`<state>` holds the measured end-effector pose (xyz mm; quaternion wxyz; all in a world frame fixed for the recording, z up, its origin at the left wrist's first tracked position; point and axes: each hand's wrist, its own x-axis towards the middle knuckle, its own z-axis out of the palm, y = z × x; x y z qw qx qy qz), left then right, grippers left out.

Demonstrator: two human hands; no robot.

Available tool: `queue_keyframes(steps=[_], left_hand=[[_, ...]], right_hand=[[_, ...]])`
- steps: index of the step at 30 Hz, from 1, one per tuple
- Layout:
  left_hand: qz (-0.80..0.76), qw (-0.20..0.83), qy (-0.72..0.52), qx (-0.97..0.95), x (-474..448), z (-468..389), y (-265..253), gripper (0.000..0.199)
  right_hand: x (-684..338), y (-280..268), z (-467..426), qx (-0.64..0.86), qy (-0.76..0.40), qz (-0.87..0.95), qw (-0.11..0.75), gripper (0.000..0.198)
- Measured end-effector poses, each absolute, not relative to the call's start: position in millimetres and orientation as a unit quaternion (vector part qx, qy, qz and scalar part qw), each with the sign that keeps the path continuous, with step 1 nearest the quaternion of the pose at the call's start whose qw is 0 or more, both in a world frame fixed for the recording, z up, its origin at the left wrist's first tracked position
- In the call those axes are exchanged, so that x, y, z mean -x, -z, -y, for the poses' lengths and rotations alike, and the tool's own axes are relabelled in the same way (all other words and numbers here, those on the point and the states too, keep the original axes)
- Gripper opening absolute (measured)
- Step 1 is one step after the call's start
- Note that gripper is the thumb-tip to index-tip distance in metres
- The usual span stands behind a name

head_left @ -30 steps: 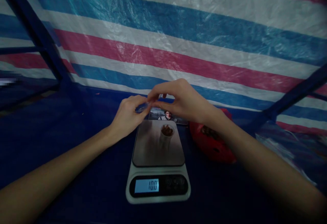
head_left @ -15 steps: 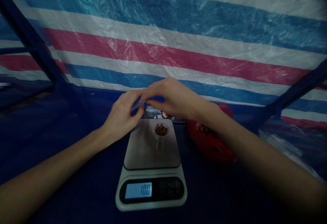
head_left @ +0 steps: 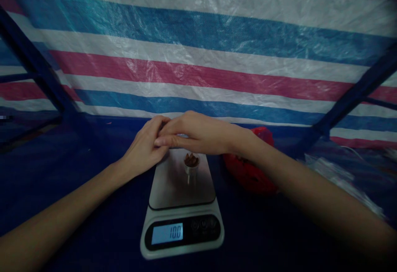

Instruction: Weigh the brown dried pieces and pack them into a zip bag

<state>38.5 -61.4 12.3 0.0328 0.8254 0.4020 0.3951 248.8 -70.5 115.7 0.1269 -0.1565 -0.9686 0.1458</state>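
Note:
My left hand [head_left: 143,146] is closed just beyond the back left corner of the digital kitchen scale [head_left: 182,195]. My right hand [head_left: 189,133] reaches across from the right, its fingers pinched together and meeting the left fingers. The clear plastic bag that showed between them is now hidden behind the fingers. On the steel plate, below my right hand, stands a small clear cup [head_left: 191,169] with brown dried pieces [head_left: 191,160] in it. The lit display [head_left: 167,233] reads 10.0.
A red plastic bag [head_left: 252,177] with brown bits lies right of the scale, partly under my right forearm. Clear plastic bags [head_left: 335,177] lie farther right. Striped sheeting [head_left: 198,73] hangs behind the blue surface, with a dark blue frame bar [head_left: 350,94] at the right.
My right hand has lowered and moved left, closing against my left fingers and covering the clear plastic. The view has tilted slightly up; the display still reads 10.0.

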Motion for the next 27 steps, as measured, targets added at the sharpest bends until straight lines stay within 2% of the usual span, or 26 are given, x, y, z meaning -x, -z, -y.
queue_keyframes(steps=[2, 4, 9, 12, 14, 22, 24, 27], left_hand=[[-0.412, 0.021, -0.405, -0.816, -38.0, 59.1, -12.5, 0.028], [-0.418, -0.003, -0.405, -0.813, -37.2, 57.0, -13.5, 0.029], [-0.399, -0.038, -0.396, -0.826, -37.9, 57.4, -16.9, 0.031], [-0.388, -0.041, -0.387, -0.836, -39.3, 59.4, -18.8, 0.032], [-0.381, -0.036, -0.391, -0.837, -39.5, 59.9, -19.8, 0.029], [-0.358, -0.019, -0.409, -0.839, -40.4, 58.8, -18.2, 0.018], [-0.354, -0.013, -0.406, -0.842, -41.3, 59.4, -16.8, 0.014], [-0.353, -0.01, -0.408, -0.842, -42.3, 60.2, -15.5, 0.009]], right_hand=[[-260.4, -126.2, 69.4, 0.164, -0.15, 0.965, 0.14, 0.025], [-275.9, -135.1, 65.9, 0.203, -0.172, 0.958, 0.108, 0.017], [-300.7, -139.0, 57.8, 0.338, -0.225, 0.913, -0.037, 0.047], [-294.0, -131.9, 59.3, 0.321, -0.261, 0.907, -0.078, 0.065], [-285.0, -126.6, 61.1, 0.28, -0.286, 0.912, -0.093, 0.066], [-267.4, -109.9, 54.8, 0.198, -0.366, 0.904, -0.1, 0.033], [-267.5, -108.1, 51.4, 0.194, -0.371, 0.905, -0.078, 0.027], [-268.7, -107.5, 47.7, 0.189, -0.345, 0.92, -0.001, 0.026]])
